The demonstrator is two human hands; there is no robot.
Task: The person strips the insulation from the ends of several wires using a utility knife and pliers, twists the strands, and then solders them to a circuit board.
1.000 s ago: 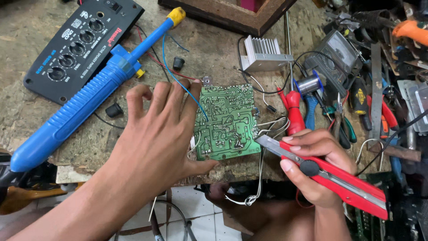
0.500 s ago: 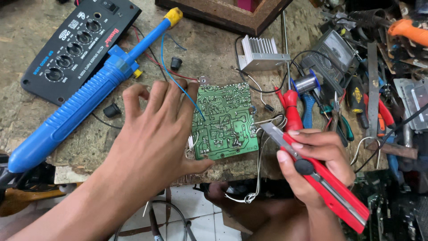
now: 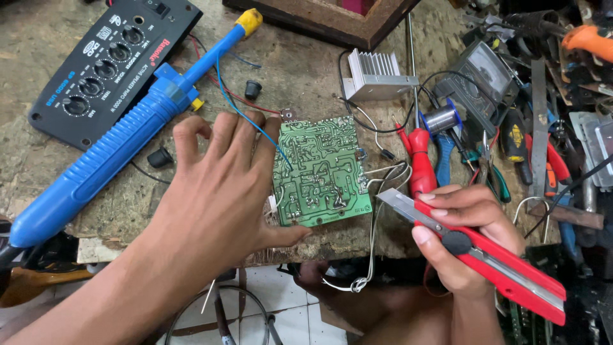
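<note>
Nearest the camera, the right hand grips a red utility knife, blade extended. Beside it, the left hand lies with fingers spread against the green printed circuit board on the worn wooden table. Beyond lies a long blue desoldering pump.

Our left hand and right hand are bare, without gloves, rings or a watch. Both forearms, entering from six and seven o'clock, show no sleeves. Our fingernails are short and unpainted. Bare knees show between them at six o'clock.
</note>
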